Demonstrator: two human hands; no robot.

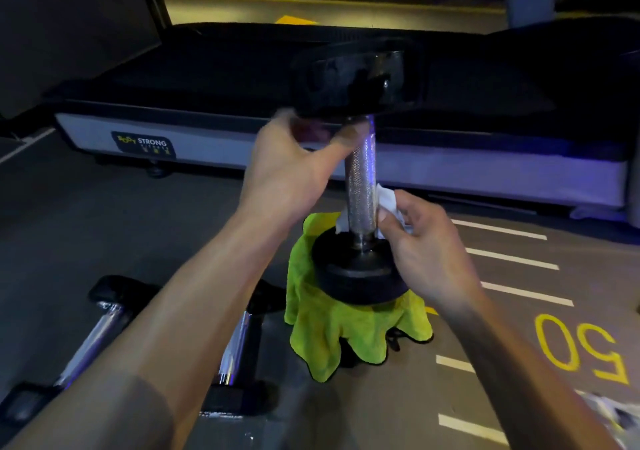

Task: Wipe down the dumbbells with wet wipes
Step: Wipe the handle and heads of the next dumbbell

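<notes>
**Upright dumbbell, handle under wipe**

Right hand (420, 241): fingers curled, pinching a crumpled white wet wipe (388, 203) against the right side of the knurled chrome handle, low on the bar, just above the bottom plate. A further scrap of the wipe shows at the handle's left base; the part behind the bar is hidden.

Left hand (291, 169): blurred; thumb on the top of the handle, fingers reaching under the upper plate. Fingertips cannot be made out.

Dumbbell (362, 186): standing on end between the two hands. Upper plate dark and hard to read; lower plate rests on a lime-green cloth (332, 331) draped over a support that is almost wholly covered.

Two more dumbbells (239, 342) lie on the floor at lower left, partly hidden by the left forearm.

Behind: a black padded platform (207, 78) with a grey side panel. Floor (519, 259) bears white stripes and a yellow "50". An object at the lower right corner is cut off, indistinct.
</notes>
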